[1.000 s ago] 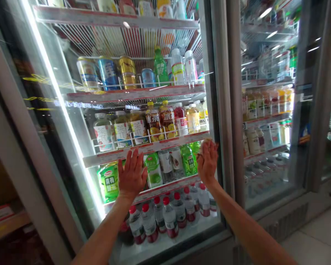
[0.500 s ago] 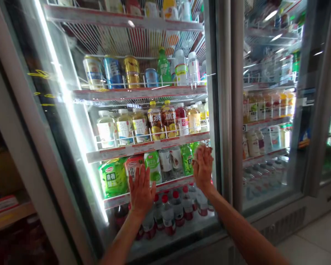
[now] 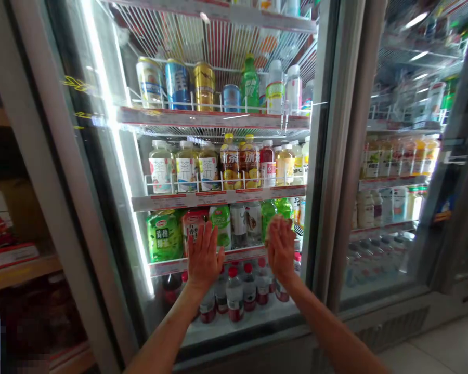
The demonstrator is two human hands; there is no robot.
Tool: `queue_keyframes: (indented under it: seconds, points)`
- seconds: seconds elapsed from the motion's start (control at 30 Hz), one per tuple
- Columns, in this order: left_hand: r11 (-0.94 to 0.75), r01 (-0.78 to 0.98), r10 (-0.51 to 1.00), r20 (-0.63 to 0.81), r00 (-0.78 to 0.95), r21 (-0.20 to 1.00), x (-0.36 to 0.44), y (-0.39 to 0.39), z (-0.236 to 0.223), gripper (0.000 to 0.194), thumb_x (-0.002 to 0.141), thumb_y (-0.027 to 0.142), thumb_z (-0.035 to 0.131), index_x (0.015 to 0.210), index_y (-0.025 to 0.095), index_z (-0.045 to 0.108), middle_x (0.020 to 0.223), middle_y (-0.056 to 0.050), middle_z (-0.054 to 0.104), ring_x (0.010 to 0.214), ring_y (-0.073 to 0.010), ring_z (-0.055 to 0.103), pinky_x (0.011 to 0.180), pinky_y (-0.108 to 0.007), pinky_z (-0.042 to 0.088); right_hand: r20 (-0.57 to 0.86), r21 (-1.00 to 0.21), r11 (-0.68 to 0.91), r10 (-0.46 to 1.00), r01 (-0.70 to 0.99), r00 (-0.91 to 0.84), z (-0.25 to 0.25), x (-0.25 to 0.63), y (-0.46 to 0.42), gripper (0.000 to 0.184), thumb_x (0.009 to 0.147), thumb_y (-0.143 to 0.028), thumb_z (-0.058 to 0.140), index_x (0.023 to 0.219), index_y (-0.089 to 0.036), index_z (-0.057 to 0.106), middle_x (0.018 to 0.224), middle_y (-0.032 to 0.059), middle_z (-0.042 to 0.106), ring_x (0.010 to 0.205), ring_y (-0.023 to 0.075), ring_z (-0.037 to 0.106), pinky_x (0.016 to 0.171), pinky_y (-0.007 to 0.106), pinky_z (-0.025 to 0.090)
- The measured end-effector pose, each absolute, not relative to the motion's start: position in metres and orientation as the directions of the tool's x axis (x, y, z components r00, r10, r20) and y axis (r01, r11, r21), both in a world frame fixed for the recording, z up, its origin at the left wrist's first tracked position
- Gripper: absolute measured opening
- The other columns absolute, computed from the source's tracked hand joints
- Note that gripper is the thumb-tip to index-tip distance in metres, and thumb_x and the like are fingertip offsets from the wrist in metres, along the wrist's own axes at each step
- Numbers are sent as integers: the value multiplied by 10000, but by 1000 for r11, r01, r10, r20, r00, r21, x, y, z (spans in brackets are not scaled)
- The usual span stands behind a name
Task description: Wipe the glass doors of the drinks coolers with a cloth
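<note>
My left hand (image 3: 205, 257) lies flat against the glass door (image 3: 249, 337) of a drinks fridge, fingers stretched upward and nothing in it. Behind it, through the glass, are a red drink pouch (image 3: 193, 223) and a green-and-white pouch (image 3: 220, 221). To the right, my right hand (image 3: 281, 254) presses at the glass with bent fingers around a pale crumpled wad (image 3: 272, 224), mostly hidden by the fingers. Green bottles (image 3: 284, 208) stand behind that hand, inside the fridge. Small red-capped bottles (image 3: 234, 293) fill the bottom below both hands.
Shelves behind the glass carry tea bottles (image 3: 208, 166) and cans (image 3: 177, 85). A metal door frame (image 3: 347, 156) separates this door from a second glass-fronted fridge (image 3: 393, 208). At left is a dark shelf unit (image 3: 27, 272) with goods.
My right hand has slid left and slightly down over the glass, away from the door frame. My left hand keeps about the same place on the door. The view has shifted slightly.
</note>
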State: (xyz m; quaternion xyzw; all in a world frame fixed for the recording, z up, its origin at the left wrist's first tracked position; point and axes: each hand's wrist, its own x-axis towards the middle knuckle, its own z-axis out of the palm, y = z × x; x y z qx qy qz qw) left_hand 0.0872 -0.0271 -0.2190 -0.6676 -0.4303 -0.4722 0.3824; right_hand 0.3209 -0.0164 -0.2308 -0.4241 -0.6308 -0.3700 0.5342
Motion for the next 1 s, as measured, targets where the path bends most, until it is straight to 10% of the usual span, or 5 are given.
queue_keyframes:
  seconds: [0.13, 0.37, 0.6, 0.8, 1.0]
  points:
    - [-345, 932, 233, 952, 200, -111, 85, -29, -219, 702, 828, 287, 492, 1410, 182, 115, 1432, -112, 277, 1350, -245, 189, 1097, -470, 133, 936, 190, 410, 198, 892, -290, -258, 321, -23, 597, 839, -159, 446, 1385, -296, 246, 1472, 52, 239, 1360, 267, 184, 1051, 522, 287]
    - [-325, 943, 253, 954, 162, -74, 91, -28, -222, 724, 827, 289, 488, 1413, 174, 79, 1453, -110, 221, 1363, -250, 133, 1100, -488, 98, 969, -246, 273, 82, 930, 232, -267, 360, -11, 583, 867, -183, 394, 1406, -250, 183, 1494, 92, 142, 1365, 283, 156, 1028, 574, 291]
    - [-330, 941, 320, 930, 179, -67, 91, -42, -237, 724, 830, 254, 478, 1416, 187, 58, 1465, -105, 188, 1360, -260, 142, 1094, -490, 150, 954, 77, 391, 240, 917, -182, -283, 313, -27, 604, 843, -152, 436, 1389, -306, 229, 1483, 48, 204, 1367, 280, 144, 1047, 539, 284]
    - [-329, 941, 405, 888, 218, -81, 86, -60, -286, 694, 821, 205, 459, 1415, 169, 102, 1449, -109, 238, 1353, -264, 169, 1092, -485, 173, 966, -250, 274, 131, 928, 222, -284, 360, -20, 572, 866, -195, 394, 1403, -232, 202, 1488, 111, 159, 1366, 283, 152, 1029, 582, 279]
    - [-349, 936, 446, 872, 201, -37, 85, -67, -290, 610, 818, 226, 459, 1385, 151, 248, 1429, -111, 288, 1347, -255, 195, 1096, -467, 171, 931, 83, 431, 287, 899, -224, -298, 274, -37, 612, 836, -115, 412, 1395, -280, 225, 1486, 52, 191, 1372, 289, 105, 1056, 539, 266]
